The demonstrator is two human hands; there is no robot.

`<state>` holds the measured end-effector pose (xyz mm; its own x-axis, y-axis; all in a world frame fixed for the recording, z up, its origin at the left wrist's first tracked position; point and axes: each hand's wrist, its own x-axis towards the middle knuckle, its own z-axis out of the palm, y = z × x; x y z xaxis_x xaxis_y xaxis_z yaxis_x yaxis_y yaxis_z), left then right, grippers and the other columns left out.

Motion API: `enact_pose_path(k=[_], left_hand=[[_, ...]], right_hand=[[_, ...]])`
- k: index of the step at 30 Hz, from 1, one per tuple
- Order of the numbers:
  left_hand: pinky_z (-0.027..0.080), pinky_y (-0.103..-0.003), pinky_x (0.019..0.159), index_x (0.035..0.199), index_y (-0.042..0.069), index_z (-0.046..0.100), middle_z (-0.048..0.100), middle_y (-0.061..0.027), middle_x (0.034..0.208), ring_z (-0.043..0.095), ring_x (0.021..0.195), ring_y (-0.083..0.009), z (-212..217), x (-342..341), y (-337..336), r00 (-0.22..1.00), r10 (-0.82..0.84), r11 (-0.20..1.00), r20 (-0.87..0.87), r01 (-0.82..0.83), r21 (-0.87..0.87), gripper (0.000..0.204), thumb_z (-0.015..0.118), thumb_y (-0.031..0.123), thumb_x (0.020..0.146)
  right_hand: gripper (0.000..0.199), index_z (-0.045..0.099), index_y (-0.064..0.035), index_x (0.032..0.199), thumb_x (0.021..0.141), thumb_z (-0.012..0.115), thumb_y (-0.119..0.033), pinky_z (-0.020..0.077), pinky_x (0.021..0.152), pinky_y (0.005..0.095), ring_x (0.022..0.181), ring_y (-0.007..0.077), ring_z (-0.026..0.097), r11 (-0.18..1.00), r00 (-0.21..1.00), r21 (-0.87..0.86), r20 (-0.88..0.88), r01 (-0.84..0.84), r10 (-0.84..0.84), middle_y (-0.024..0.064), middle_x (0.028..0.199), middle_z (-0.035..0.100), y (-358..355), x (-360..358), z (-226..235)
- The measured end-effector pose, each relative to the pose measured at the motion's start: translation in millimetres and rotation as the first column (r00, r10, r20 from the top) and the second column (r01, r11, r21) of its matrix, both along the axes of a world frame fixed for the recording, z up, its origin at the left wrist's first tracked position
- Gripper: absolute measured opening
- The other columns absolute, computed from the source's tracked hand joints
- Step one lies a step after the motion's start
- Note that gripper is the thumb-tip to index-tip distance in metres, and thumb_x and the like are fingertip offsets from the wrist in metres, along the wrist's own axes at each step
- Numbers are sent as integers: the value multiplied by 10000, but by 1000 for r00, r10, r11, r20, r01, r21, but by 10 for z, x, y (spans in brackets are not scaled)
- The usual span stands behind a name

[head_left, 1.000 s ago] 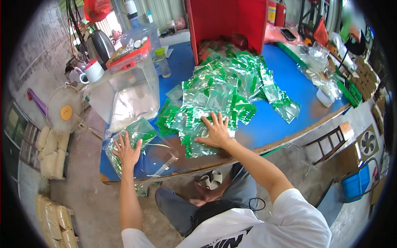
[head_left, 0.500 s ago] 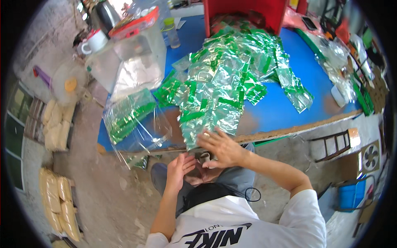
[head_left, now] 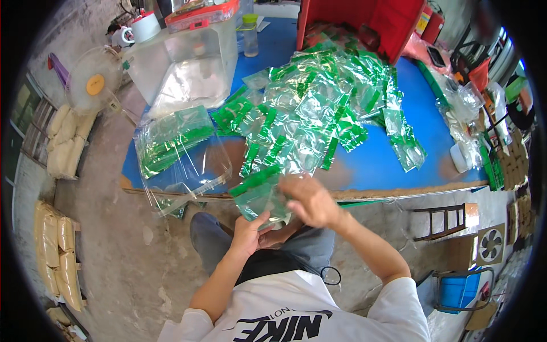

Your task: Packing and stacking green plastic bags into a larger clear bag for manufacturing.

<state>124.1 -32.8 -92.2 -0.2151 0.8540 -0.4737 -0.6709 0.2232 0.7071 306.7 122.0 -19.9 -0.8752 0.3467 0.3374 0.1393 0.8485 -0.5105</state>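
A: Currently, both hands sit over the lap, just off the near edge of the blue-topped table point(head_left: 376, 165). Left hand point(head_left: 249, 232) is under a small stack of clear plastic packets with green header strips point(head_left: 259, 194), thumb up against its lower side, fingers curled beneath.

B: Right hand?

A: Right hand point(head_left: 310, 200) lies on the stack's right side, fingers bent over the top edge. Both hands are closed around the stack, holding it between them.

B: Position of the stack?

A: Off the table, in the air before its front edge, tilted, green strip toward upper left.

B: Surroundings?

A: Large loose heap of the same green-and-clear packets point(head_left: 319, 108) covers the table middle, well apart from the hands. At the left corner, a big clear plastic bag holding bundled green packets point(head_left: 171, 139) lies with its open mouth hanging over the edge, near the left hand but not touching.

B: Further back?

A: Translucent plastic storage bin with a red lid point(head_left: 188, 62) at far left; red plastic crate point(head_left: 364, 20) standing behind the heap. White round fan point(head_left: 94, 80) on the floor to the left.
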Motion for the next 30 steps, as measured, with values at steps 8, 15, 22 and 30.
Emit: enact_pose_path(k=[8,15,22,30], left_hand=[[556,-404,926,1296,36,571,651,-89,1228,659,1089,-206,-4,116,-109,978,92,995,188,-99,26,392,712,125,941],[534,-401,980,1284,43,577,650,-74,1241,645,1126,-214,124,-67,-210,953,293,953,84,-298,57,361,693,139,955],[542,-384,935,1303,77,568,642,-45,1247,643,1115,-202,265,-140,-283,962,268,963,-58,-267,21,387,699,128,943],[530,-379,949,1292,-1,577,652,-85,1225,646,1102,-218,83,-317,-203,1000,22,991,2,-22,133,429,731,65,898]], right_hand=[[479,560,7,1336,948,601,-271,325,1138,530,1307,433,476,994,991,109,126,20,-34,219,1393,534,-138,-98,-68],[440,577,2,1312,938,611,-227,276,1160,579,1358,390,452,948,986,289,57,136,-159,217,1358,553,72,-411,-53],[411,604,-8,1249,957,622,-298,402,1048,508,1269,435,487,919,931,153,-16,364,-365,250,1291,573,103,-413,-77],[265,618,-1,957,1015,538,-247,519,841,461,924,418,634,943,995,-334,-88,9,-41,201,1003,647,-72,-445,-208]])
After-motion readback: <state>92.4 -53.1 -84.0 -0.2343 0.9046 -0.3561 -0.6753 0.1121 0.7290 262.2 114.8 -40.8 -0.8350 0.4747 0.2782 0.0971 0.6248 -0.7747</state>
